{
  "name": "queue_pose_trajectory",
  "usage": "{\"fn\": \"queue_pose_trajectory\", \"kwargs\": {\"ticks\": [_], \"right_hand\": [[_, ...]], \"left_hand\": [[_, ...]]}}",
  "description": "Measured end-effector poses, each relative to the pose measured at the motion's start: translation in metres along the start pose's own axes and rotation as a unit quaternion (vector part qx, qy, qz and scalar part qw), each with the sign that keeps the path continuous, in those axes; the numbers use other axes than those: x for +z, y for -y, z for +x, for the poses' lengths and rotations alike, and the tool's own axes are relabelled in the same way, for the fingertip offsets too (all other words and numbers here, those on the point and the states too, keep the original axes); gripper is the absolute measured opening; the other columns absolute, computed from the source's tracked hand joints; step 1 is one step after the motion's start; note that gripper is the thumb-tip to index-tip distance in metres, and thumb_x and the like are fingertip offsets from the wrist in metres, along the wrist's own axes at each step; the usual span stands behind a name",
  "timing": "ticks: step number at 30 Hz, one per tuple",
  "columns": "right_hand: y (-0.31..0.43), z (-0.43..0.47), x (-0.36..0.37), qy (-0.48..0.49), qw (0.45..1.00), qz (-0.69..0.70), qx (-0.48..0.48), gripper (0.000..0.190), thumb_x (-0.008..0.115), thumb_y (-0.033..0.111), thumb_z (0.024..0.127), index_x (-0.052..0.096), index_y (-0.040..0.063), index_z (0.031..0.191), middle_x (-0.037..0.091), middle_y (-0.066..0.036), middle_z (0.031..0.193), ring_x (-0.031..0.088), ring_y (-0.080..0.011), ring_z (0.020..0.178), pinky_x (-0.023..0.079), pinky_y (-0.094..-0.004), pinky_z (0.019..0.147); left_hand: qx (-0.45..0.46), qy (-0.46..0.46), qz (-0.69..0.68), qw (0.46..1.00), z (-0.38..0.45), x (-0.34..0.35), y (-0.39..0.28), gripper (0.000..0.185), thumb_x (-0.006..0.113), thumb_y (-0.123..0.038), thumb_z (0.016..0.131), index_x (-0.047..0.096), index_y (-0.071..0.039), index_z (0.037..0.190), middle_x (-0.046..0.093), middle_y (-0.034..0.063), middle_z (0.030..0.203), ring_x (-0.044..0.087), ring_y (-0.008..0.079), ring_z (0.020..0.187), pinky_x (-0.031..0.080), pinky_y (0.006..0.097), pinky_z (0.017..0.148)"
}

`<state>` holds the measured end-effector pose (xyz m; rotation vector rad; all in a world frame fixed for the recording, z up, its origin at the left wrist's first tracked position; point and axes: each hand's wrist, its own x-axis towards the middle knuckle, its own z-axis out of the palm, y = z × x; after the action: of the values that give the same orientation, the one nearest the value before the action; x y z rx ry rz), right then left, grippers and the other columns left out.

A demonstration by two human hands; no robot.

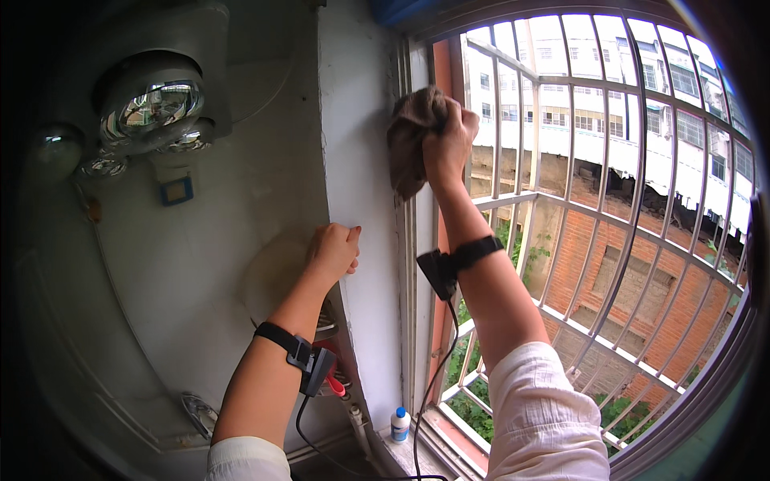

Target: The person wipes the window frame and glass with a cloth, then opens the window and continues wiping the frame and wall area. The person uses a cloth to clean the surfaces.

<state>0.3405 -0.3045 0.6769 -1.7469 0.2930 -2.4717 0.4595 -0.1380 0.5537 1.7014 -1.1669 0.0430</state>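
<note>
My right hand grips a crumpled brown cloth high up at the side of the window. The cloth covers part of the window frame there, and its lower end hangs down. Lower and to the left, my left hand is curled into a fist with nothing visible in it. It is in front of the edge of the white wall; whether it touches the wall I cannot tell. Both forearms wear black straps with small devices and cables.
Metal window bars stand outside on the right. A white bottle with a blue cap is on the sill below. Shiny round lamps hang at upper left. A red handle and a pipe are beside my left forearm.
</note>
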Motion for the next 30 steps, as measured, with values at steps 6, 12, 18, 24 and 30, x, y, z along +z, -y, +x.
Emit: {"fn": "queue_pose_trajectory", "kwargs": {"ticks": [6,12,18,24,30], "right_hand": [[0.041,0.023,0.014,0.118,0.974,-0.170,0.094,0.069,0.068,0.023,0.070,0.045,-0.002,0.130,0.051,-0.019,0.126,0.047,-0.0379,0.123,0.037,-0.0547,0.101],[0.071,0.006,0.018,0.147,0.969,-0.149,0.131,0.116,0.075,0.047,0.066,0.019,-0.007,0.152,0.034,-0.028,0.149,0.025,-0.0407,0.144,0.022,-0.0609,0.113],[0.046,0.024,0.028,0.030,0.980,-0.178,0.084,0.065,0.080,0.034,0.066,0.054,0.005,0.117,0.059,-0.016,0.112,0.058,-0.0374,0.103,0.048,-0.0502,0.087],[-0.003,0.066,0.012,0.054,0.997,0.057,0.018,0.055,0.075,0.023,0.069,0.057,0.000,0.116,0.060,-0.024,0.111,0.055,-0.0431,0.111,0.045,-0.0484,0.096],[-0.011,0.127,0.050,0.058,0.998,-0.019,0.002,0.061,0.078,0.032,0.071,0.058,0.000,0.120,0.062,-0.026,0.113,0.058,-0.0433,0.111,0.046,-0.0486,0.097]], "left_hand": [[-0.023,-0.002,-0.014,1.000,0.003,0.004,0.005,0.049,0.052,-0.025,0.101,0.058,0.006,0.063,0.058,0.0102,0.053,0.061,0.0186,0.044,0.054,0.0309,0.043],[-0.009,-0.009,0.000,1.000,0.004,0.005,0.008,0.050,0.051,-0.025,0.101,0.056,0.004,0.061,0.056,0.0092,0.051,0.060,0.0185,0.043,0.052,0.0319,0.042],[0.002,-0.006,0.005,1.000,0.006,0.007,0.010,0.049,0.051,-0.030,0.102,0.058,0.005,0.068,0.060,0.0128,0.056,0.060,0.0201,0.043,0.051,0.0317,0.042],[-0.020,-0.008,0.007,1.000,0.005,0.006,0.009,0.050,0.050,-0.026,0.102,0.056,0.003,0.061,0.059,0.0076,0.053,0.062,0.0186,0.045,0.053,0.0319,0.045],[0.031,-0.027,0.038,0.998,0.005,0.007,0.013,0.048,0.053,-0.023,0.101,0.059,0.005,0.062,0.061,0.0096,0.055,0.063,0.0186,0.044,0.055,0.0320,0.045]]}}
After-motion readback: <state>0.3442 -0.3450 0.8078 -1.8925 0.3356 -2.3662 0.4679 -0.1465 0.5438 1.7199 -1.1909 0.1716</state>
